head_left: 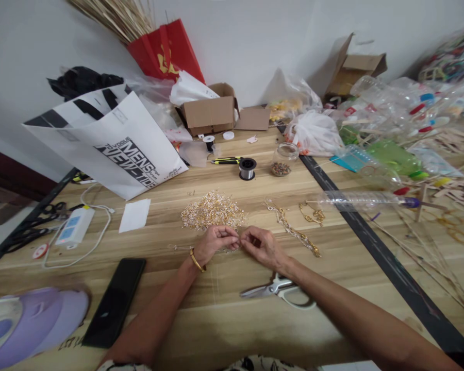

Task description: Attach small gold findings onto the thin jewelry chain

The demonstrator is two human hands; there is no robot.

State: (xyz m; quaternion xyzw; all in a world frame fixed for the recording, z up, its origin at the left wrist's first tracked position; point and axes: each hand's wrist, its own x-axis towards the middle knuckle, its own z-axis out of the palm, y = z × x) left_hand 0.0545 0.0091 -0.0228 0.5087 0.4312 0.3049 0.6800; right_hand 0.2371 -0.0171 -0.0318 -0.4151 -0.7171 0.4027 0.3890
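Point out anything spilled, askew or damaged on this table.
The small gold and pale pieces lie in a loose heap beyond the left hand, uncontained, so they look spilled, though possibly poured out deliberately.

A printed white bag (81,144) sits near a red bag (181,51), and plastic bottles (394,157) clutter the right.

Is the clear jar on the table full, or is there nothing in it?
Partly full: small dark bits cover the bottom of the clear jar, with space above.
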